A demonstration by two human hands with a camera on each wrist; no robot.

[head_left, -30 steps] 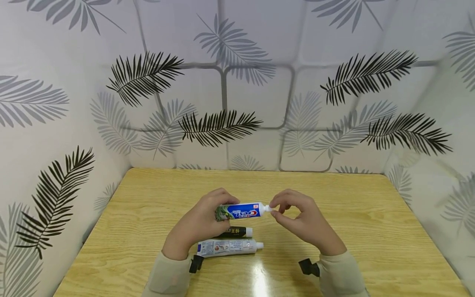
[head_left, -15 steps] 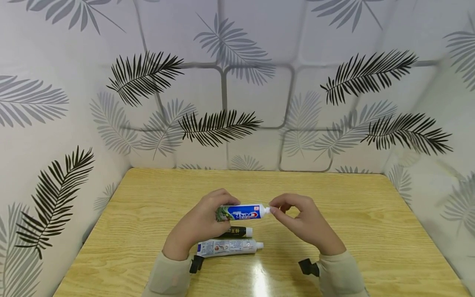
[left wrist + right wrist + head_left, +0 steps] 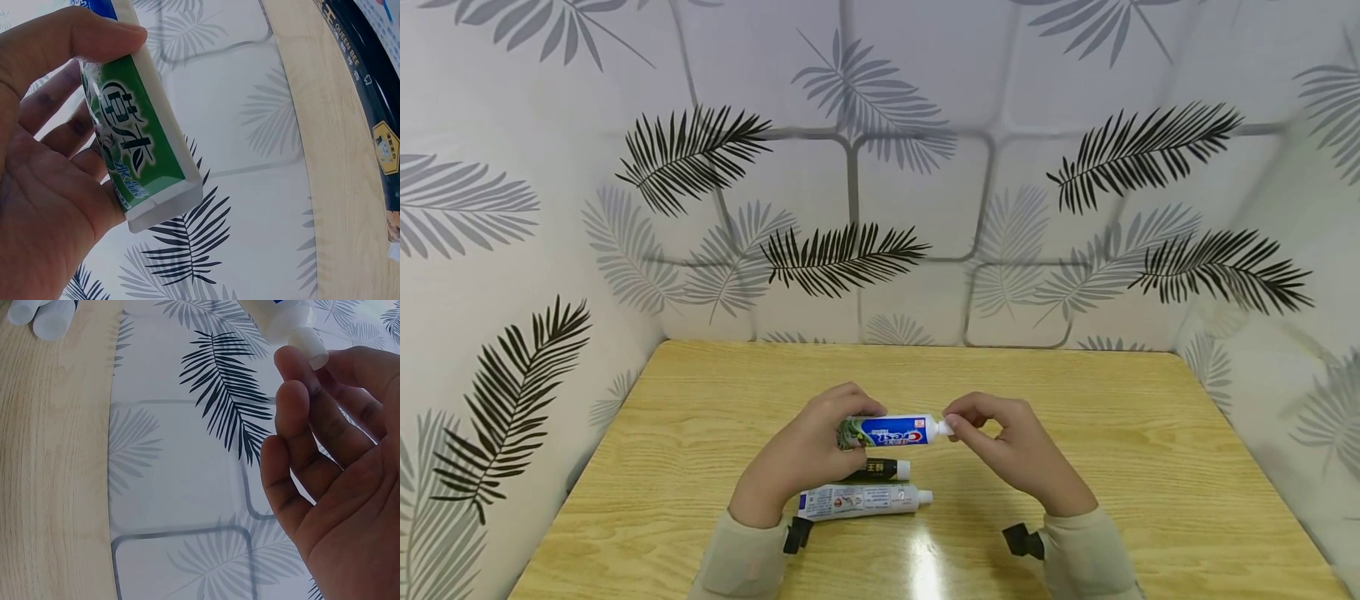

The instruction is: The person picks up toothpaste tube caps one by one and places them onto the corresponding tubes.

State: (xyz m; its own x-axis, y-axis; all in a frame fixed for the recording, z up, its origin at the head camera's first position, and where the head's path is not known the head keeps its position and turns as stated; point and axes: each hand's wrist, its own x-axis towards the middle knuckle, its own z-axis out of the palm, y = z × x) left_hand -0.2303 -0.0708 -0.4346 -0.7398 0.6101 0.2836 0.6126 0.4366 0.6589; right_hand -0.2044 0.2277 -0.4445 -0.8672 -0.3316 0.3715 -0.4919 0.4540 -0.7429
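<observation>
A blue, green and white Crest toothpaste tube [image 3: 891, 430] is held above the table, its white cap [image 3: 943, 427] toward the right. My left hand [image 3: 808, 442] grips the tube near its flat end, thumb on one side and fingers on the other; the green label side [image 3: 140, 125] shows in the left wrist view. With thumb and forefinger my right hand [image 3: 1011, 442] pinches the cap, seen also in the right wrist view as a small white cap [image 3: 309, 349]. The other fingers of that hand are loosely bent beside it.
Below the held tube a black toothpaste tube [image 3: 883, 469] lies on the wooden table [image 3: 1075, 392], partly hidden by my left hand. A white tube [image 3: 868, 500] lies in front of it, cap to the right. Leaf-patterned walls [image 3: 917, 192] stand behind and at both sides.
The right hand's fingers have closed in on the cap and dropped slightly. The held tube has tipped and sunk a little. The two tubes on the table have stayed put.
</observation>
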